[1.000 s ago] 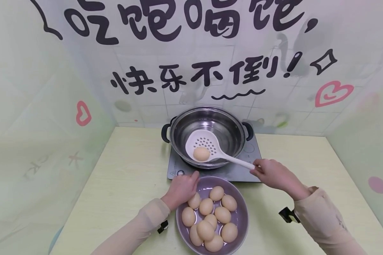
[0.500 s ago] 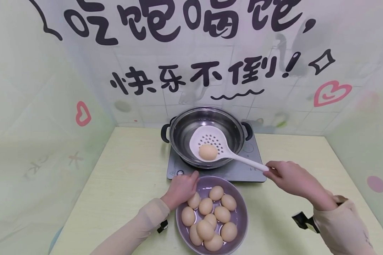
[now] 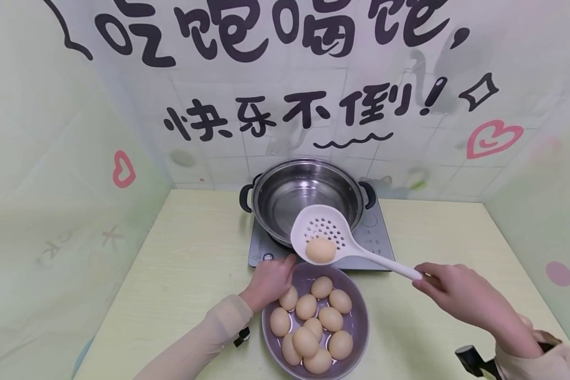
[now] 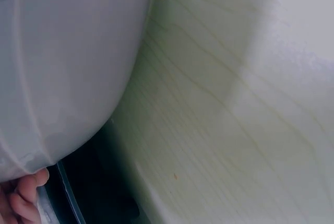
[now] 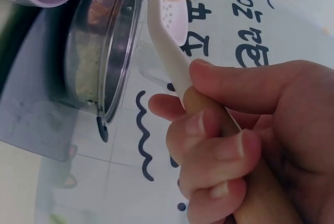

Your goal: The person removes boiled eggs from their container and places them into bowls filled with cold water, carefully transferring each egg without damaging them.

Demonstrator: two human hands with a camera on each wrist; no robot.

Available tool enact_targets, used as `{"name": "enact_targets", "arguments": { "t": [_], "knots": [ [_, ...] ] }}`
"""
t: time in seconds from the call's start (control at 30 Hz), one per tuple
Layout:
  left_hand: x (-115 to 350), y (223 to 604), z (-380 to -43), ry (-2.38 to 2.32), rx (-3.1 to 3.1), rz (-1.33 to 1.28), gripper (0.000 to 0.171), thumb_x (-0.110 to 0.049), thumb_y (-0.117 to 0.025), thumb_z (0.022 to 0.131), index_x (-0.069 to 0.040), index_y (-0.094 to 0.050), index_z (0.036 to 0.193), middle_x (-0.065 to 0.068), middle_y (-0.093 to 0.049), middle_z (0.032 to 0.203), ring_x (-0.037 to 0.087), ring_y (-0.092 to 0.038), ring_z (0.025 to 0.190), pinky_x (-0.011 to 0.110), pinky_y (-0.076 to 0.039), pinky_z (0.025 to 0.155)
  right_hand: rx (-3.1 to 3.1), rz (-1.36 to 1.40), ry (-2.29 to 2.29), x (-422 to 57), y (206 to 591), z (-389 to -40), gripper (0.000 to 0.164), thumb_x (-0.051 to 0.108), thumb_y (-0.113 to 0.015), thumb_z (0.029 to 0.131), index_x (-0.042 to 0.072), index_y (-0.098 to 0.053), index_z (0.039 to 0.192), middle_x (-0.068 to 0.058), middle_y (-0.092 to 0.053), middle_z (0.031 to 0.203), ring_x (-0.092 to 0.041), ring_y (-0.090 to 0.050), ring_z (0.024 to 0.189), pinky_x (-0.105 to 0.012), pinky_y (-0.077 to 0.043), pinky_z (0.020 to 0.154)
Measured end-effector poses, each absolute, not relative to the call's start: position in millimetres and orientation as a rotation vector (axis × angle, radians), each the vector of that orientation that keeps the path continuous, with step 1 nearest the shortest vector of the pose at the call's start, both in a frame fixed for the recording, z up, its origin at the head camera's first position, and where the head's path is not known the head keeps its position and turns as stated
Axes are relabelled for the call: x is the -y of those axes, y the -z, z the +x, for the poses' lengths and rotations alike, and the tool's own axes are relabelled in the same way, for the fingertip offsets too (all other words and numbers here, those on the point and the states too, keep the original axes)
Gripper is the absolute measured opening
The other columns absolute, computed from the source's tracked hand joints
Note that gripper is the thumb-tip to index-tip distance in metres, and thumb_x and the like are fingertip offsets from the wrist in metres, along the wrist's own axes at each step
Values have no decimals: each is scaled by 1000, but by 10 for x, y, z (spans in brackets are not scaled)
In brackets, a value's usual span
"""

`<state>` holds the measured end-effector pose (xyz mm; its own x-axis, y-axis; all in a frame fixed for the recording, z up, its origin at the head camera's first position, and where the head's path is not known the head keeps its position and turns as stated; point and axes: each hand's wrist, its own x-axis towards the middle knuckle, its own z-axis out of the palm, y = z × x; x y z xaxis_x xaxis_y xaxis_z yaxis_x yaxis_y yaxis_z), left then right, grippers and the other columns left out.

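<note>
My right hand [image 3: 461,295] grips a white slotted skimmer [image 3: 309,224] by its handle. The right wrist view shows the fingers curled round the wood-coloured grip [image 5: 261,192]. One brown egg [image 3: 321,250] lies in the skimmer's perforated head, which hangs over the near rim of the pot and the far edge of a purple bowl [image 3: 361,322]. Several eggs [image 3: 331,319] lie in that bowl with a little water. My left hand [image 3: 269,279] holds the bowl's far left rim; in the left wrist view its fingertips [image 4: 26,187] curl under the bowl's edge.
A steel pot [image 3: 285,206] with black side handles stands on a flat grey induction cooker [image 3: 380,232] behind the bowl. Around them is a pale wooden table [image 3: 199,237]. Printed wall sheets [image 3: 228,174] enclose the back and both sides.
My right hand has drawn the skimmer with the egg back and to the right, from over the pot's inside to its near rim. My left hand and the bowl have stayed put.
</note>
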<state>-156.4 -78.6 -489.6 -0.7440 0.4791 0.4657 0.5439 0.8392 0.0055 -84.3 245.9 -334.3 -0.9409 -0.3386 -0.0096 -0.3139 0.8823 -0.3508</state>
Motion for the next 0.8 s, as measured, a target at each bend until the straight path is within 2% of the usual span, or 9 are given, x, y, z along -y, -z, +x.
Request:
{"name": "enact_targets", "arguments": {
  "t": [0.17, 0.33, 0.57, 0.8],
  "knots": [
    [790, 4900, -1566, 189, 2558, -762, 13, -19, -62, 79, -11, -51, 79, -3, -46, 47, 17, -47, 38, 29, -31, 35, -3011, -483, 630, -2525, 3475, -734, 8, 17, -63, 84, 15, -63, 92, 16, -30, 52, 3, -24, 45, -18, -26, 44],
    [790, 4897, -1563, 217, 2553, -767, 15, -19, -62, 80, -11, -50, 77, -3, -46, 47, 18, -47, 38, 30, -31, 35, -3041, -413, 739, -2534, 3604, -679, 10, 15, -66, 82, 15, -64, 92, 17, -36, 52, 4, -24, 44, -18, -26, 43],
    [781, 4871, -1556, 177, 2605, -755, 9, -18, -60, 79, -10, -56, 82, -3, -46, 48, 16, -46, 39, 28, -30, 36, -3042, -329, 772, -2497, 3723, -657, 12, 18, -68, 80, 20, -66, 92, 18, -40, 54, 3, -23, 43, -18, -25, 41],
    [780, 4877, -1558, 198, 2563, -757, 9, -18, -60, 82, -11, -55, 80, -4, -47, 47, 15, -46, 38, 27, -31, 36, -3102, -271, 717, -2468, 3729, -659, 17, 17, -70, 77, 20, -68, 93, 18, -46, 58, 3, -30, 46, -20, -26, 43]
  ]
}}
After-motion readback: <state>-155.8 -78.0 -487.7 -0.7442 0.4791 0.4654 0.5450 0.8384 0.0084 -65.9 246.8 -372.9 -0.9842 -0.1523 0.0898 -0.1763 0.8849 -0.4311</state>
